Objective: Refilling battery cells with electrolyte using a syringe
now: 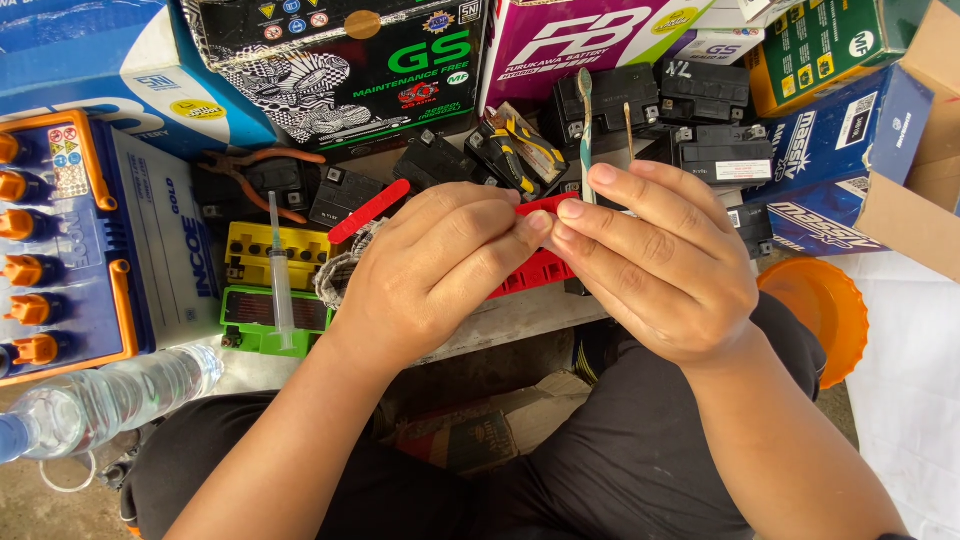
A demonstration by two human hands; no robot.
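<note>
Both hands meet at the centre of the scene, above the near edge of a grey work surface (520,318). The left hand (430,275) is closed around a red strip (368,211); its thumb and forefinger pinch the strip where it passes the fingertips. One end of the strip projects out past the left hand's knuckles, to the left and slightly near; a short part shows between the two hands. The right hand (665,265) pinches the same strip from the right with thumb and forefinger. The same hand also holds a green-handled tool (586,130) and a thin stick (629,128); both stand upright, pointing away.

The strip is flat, narrow, plain red plastic with a rounded end. Directly below the hands lies a red ribbed block (537,272), partly hidden; whether the strip touches it cannot be told.

To the left lie a syringe (280,280) across a yellow cover (258,255) and a green cover (255,312), with pliers (250,170) beyond. A clear bottle (100,400) lies at near left. Small black batteries (700,130) sit beyond the hands, with cartons behind them. An orange bowl (825,310) sits at right.
</note>
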